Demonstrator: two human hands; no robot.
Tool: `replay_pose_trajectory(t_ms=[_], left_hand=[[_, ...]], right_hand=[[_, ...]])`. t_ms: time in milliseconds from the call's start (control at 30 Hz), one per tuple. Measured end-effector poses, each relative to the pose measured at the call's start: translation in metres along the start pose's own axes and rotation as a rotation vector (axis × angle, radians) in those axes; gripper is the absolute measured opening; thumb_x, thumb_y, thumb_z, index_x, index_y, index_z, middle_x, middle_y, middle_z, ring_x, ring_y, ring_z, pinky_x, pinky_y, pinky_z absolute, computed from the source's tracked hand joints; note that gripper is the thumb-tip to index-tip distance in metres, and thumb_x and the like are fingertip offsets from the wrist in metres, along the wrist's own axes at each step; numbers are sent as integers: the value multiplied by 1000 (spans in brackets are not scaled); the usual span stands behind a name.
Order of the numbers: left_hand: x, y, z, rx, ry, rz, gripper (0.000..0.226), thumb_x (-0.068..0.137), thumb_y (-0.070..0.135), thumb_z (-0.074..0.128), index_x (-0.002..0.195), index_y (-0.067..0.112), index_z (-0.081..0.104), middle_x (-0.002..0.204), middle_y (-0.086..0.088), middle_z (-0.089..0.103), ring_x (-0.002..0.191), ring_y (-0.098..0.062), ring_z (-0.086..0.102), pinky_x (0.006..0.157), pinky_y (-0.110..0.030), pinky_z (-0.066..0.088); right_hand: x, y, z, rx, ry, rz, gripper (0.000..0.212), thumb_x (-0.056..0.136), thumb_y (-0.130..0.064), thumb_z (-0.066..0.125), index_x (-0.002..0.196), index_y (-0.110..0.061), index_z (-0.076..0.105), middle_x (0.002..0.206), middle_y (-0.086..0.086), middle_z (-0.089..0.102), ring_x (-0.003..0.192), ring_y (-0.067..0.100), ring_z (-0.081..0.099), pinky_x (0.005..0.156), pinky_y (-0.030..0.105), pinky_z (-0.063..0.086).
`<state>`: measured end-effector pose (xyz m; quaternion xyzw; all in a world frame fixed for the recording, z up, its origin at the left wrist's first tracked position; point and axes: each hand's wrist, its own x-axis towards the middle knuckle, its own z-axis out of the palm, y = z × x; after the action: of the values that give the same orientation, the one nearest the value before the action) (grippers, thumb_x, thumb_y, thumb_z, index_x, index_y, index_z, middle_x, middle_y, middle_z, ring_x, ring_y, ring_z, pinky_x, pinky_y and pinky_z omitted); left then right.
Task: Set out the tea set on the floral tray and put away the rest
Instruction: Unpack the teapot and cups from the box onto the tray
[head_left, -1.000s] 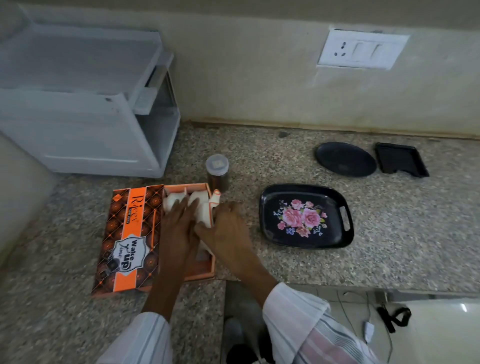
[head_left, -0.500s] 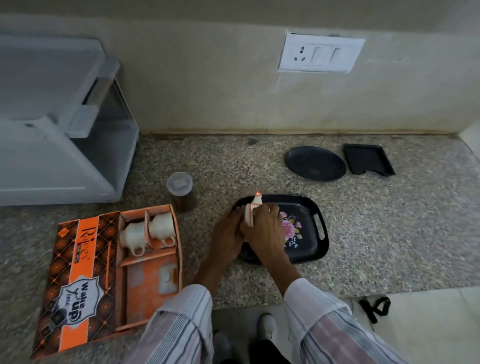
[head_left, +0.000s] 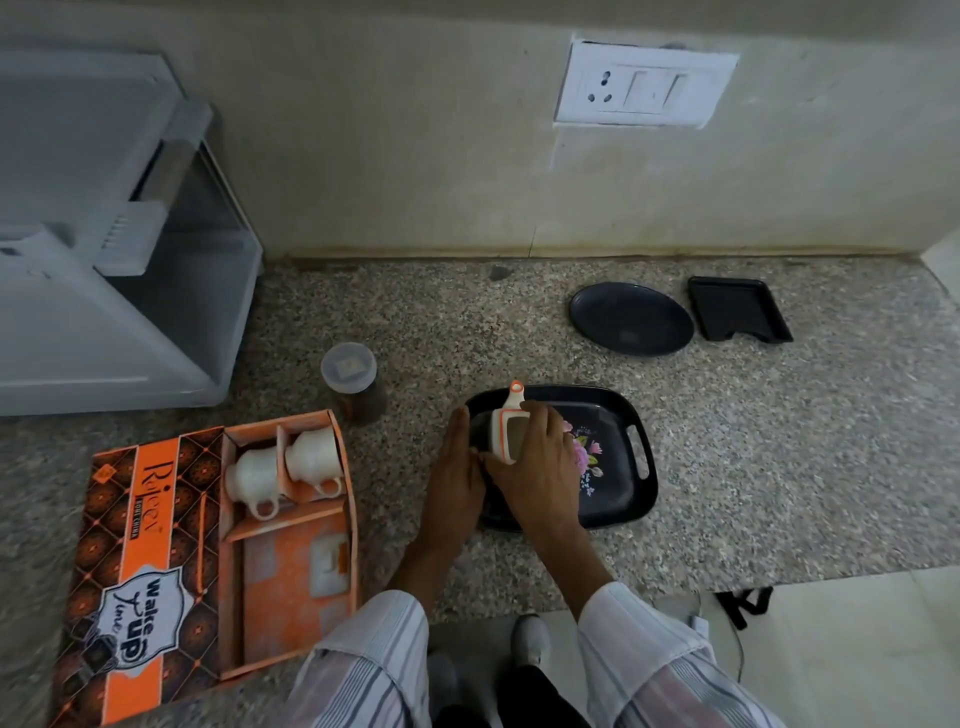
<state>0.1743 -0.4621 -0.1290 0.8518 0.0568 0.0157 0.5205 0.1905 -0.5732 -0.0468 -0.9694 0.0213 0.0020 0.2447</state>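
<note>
The right hand (head_left: 540, 462) grasps the white pot (head_left: 506, 434) over the tray's (head_left: 618, 499) left part; the left hand (head_left: 454, 467) lies released, fingers straight, beside it.

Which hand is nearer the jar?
Left. The left hand lies at the tray's left rim, right of the jar; the right hand is farther right, holding the pot over the tray.

A: Light level?
B: Dim, flat, no hard shadows. Brightest patch is the floor (head_left: 857, 649), below and right of the tray (head_left: 640, 514), with a faint sheen.
A: Sharpness?
B: Tray and the jug (head_left: 508, 418) over it are fairly crisp. Box (head_left: 140, 545) left of the tray is slightly smeared, lettering soft. Rack (head_left: 104, 312) farther left is stretched. Wall (head_left: 415, 156) base behind the tray bows.
</note>
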Motion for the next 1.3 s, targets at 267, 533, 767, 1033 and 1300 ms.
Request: replay_pose_trajectory(t_ms=[267,533,767,1033,1300], left_hand=[[-5,7,-2,-22,15,-12,61,101,21,34,158,8,15,165,-6,20,150,-16,24,124,-38,22],[-26,22,-43,-13,171,17,55,103,25,33,156,14,25,162,8,21,151,-6,20,125,-29,17],[-86,0,-131,-1,440,-14,55,100,21,39,154,34,30,150,-12,48,134,-36,49,112,-53,39],[-137,-36,-169,268,450,-66,54,102,34,32,149,10,41,156,-6,40,147,-19,33,122,-26,21],[-136,-46,-159,257,440,-127,62,101,44,24,149,8,42,155,-12,42,146,-22,34,121,-18,11]], right_hand=[[-4,5,5,6,-7,4,82,72,-49,80,138,-15,44,139,7,50,121,30,54,91,40,49],[-12,-13,3,-45,114,-173,72,82,-57,64,138,-16,49,142,8,52,130,30,48,108,42,40],[-77,-94,41,-16,-166,-570,16,84,-24,55,88,-18,69,88,4,70,85,26,63,73,36,48],[-109,-138,98,-520,-304,-741,39,95,-33,52,129,-19,64,128,6,66,131,31,46,104,43,37],[-119,-142,96,-571,-364,-762,45,81,-42,68,118,-17,69,108,7,74,107,29,65,94,40,48]])
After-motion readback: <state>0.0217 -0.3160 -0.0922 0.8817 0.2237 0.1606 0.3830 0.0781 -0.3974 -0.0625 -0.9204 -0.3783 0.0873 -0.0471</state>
